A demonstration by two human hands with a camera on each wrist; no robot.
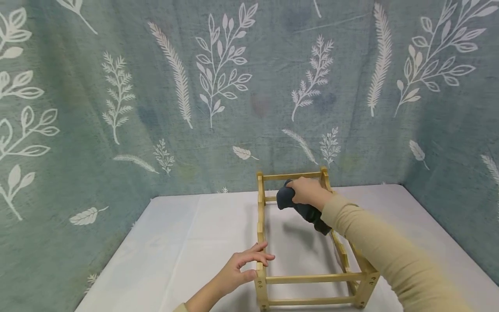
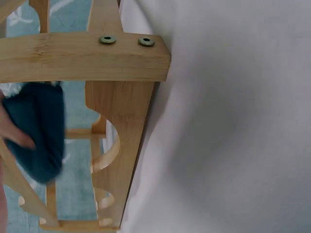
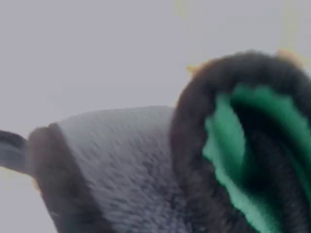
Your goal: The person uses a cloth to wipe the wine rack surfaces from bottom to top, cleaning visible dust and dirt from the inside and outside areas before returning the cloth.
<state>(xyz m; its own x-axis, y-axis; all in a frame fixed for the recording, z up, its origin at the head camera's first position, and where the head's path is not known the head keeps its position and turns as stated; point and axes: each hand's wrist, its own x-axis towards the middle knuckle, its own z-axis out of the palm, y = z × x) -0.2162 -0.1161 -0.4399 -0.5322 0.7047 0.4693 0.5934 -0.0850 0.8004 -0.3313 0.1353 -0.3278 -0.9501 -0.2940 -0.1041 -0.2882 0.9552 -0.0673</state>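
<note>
A dark blue rolled cloth point(image 1: 286, 198) is gripped by my right hand point(image 1: 308, 190) above the far half of a light wooden rack point(image 1: 315, 278). It slants down toward the rack's right side. Up close in the right wrist view, the cloth point(image 3: 131, 170) has grey fuzzy pile, a dark edging, a green inner face in its fold and a small strap at the left. My left hand point(image 1: 243, 265) touches the rack's left rail near its front corner, fingers loosely extended over the wood. The left wrist view catches the cloth point(image 2: 41, 131) between the rack's scalloped side rails point(image 2: 124, 131).
Under the rack spreads a white covered table point(image 1: 210, 234). A grey-green curtain point(image 1: 265, 95) with white leaf prints hangs behind and on both sides. Two crossbars join the rack's sides at the front, and two more at the back.
</note>
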